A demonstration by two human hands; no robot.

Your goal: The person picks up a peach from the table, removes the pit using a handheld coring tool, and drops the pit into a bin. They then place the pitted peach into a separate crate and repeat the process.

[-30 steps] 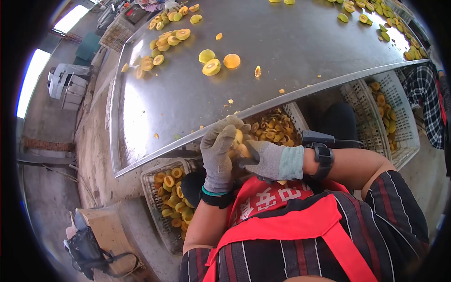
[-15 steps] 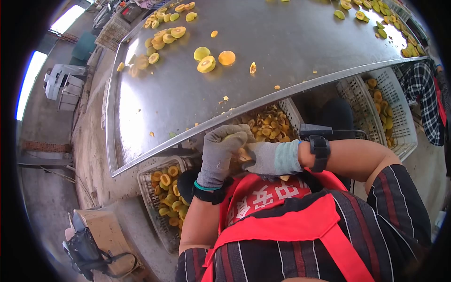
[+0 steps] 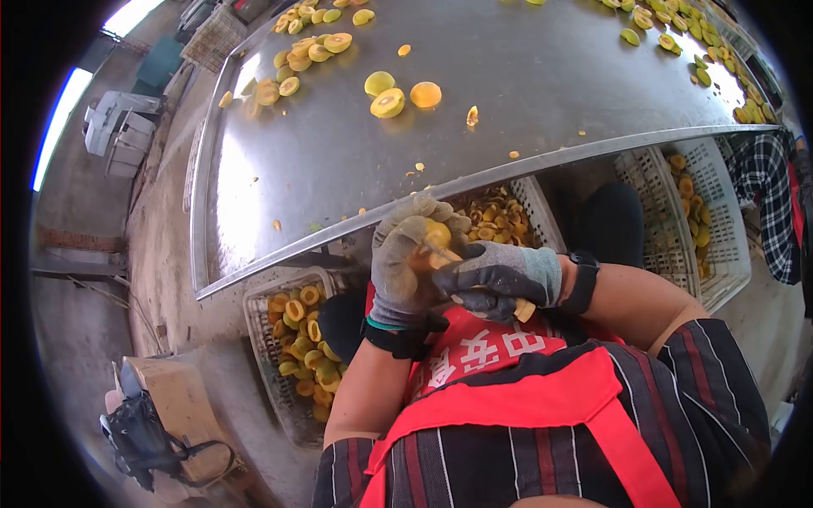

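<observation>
My left hand [image 3: 404,258], in a grey glove, is closed around a yellow, apricot-like fruit [image 3: 437,234]. My right hand [image 3: 500,281], gloved in grey with a dark palm, grips a tool with a pale wooden handle [image 3: 525,311]. The handle's end sticks out below the fist, while the front of the tool meets the fruit; its exact shape is hidden. Both hands are together in front of my red apron [image 3: 483,347], just off the near edge of the metal table [image 3: 305,169]. Halved fruit [image 3: 388,103] lies cut side up on the table.
Below the table edge stand a crate of hollowed fruit halves [image 3: 252,326] at left and a container of fruit pieces [image 3: 500,216] behind my hands. White crates [image 3: 720,186] stand at right, near a person's checked sleeve [image 3: 754,169]. A cardboard box [image 3: 178,389] sits lower left.
My hands have turned, so the yellow fruit and more of the wooden handle now show. My right hand has rolled to expose its dark palm side. The view has shifted slightly.
</observation>
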